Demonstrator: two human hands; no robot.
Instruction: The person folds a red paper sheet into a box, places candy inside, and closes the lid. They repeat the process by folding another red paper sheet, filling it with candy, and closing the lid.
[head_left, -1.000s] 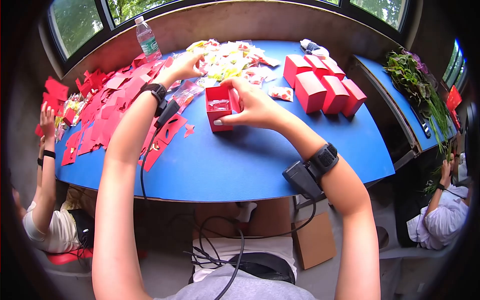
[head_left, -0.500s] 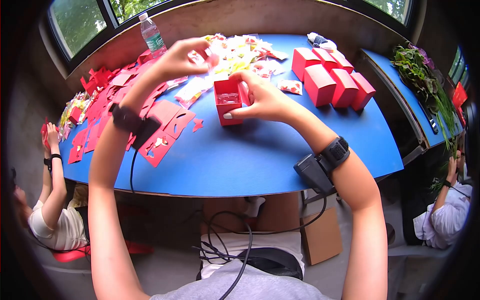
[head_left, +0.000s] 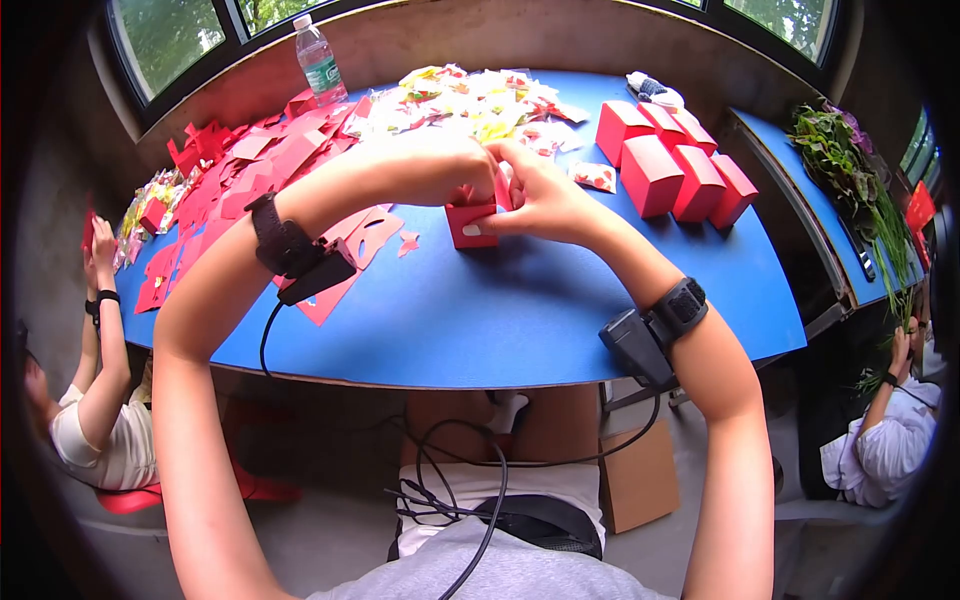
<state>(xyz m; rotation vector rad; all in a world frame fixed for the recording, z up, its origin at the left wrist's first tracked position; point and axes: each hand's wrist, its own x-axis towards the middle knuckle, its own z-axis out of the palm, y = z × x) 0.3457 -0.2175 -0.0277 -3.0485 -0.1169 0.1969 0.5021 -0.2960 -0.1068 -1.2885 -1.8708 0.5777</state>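
Note:
A small red paper box stands near the middle of the blue table, its top open toward me. My right hand grips it from the right side, thumb on the near face. My left hand reaches over the box, fingers bent down into its opening. Those fingertips are hidden, so whatever they hold cannot be made out. Just behind my hands lies a heap of small wrapped packets in white, yellow and red. One single packet lies right of my right hand.
Several closed red boxes stand at the right. Flat red cardboard pieces cover the left side, with a water bottle behind. Greenery lies on another table. People sit at both sides. Black cables hang across my lap.
My left hand, raised left of the box with a small packet in its fingers, has moved right and down into the box opening. My right hand still holds the box.

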